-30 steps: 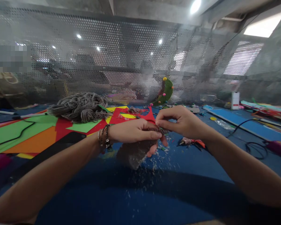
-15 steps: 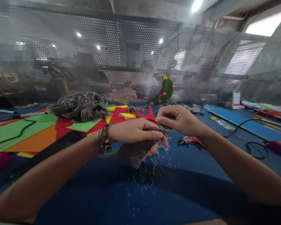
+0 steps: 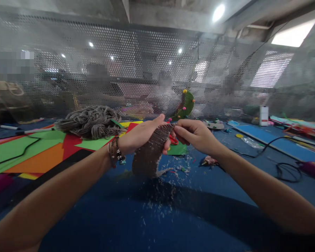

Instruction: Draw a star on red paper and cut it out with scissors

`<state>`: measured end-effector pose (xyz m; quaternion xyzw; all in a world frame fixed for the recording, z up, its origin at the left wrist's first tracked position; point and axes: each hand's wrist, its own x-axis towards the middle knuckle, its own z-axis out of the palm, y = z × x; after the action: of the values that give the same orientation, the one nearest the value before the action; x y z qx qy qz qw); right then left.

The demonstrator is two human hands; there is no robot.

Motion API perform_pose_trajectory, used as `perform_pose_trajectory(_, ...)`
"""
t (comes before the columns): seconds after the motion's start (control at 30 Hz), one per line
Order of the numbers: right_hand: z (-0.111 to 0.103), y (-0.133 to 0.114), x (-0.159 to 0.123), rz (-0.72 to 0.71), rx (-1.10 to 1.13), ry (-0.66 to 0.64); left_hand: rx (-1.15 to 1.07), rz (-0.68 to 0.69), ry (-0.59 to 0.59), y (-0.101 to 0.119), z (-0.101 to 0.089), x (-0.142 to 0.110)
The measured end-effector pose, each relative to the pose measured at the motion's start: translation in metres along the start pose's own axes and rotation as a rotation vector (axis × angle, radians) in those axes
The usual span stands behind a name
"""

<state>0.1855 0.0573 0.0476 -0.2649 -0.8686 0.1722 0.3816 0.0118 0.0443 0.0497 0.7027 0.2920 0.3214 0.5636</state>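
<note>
A curved grey-brown piece, its upper part wrapped in rows of yarn, is held upright above the blue table. My left hand grips it from the left, with the thumb raised and fingertips curled round behind its right edge. At the narrow upper tip, my right hand is closed in a pinch; whether it holds the tip or a yarn end cannot be made out. Something red with a loop shape shows just behind the piece, above a green sheet.
A heap of grey yarn lies on coloured sheets at the left. Pale scraps litter the blue tabletop. A green crescent with pompoms stands at the back. Black cable and a blue board are at right.
The wrapped piece has tilted up, so its ridged face now shows. My left thumb has lifted off it. My right hand stays pinched by the tip, slightly lower in view.
</note>
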Motion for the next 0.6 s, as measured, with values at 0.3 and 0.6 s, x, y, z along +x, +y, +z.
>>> perform_pose_trajectory(0.3,-0.009,0.005,0.003,0.064,-0.008,0.151,-0.001,0.024,-0.144,-0.002,-0.007,0.000)
perform_pose_trajectory(0.6,-0.025,0.011,0.004,0.078,0.061,0.274,0.133,-0.010,-0.350,-0.002,-0.022,0.000)
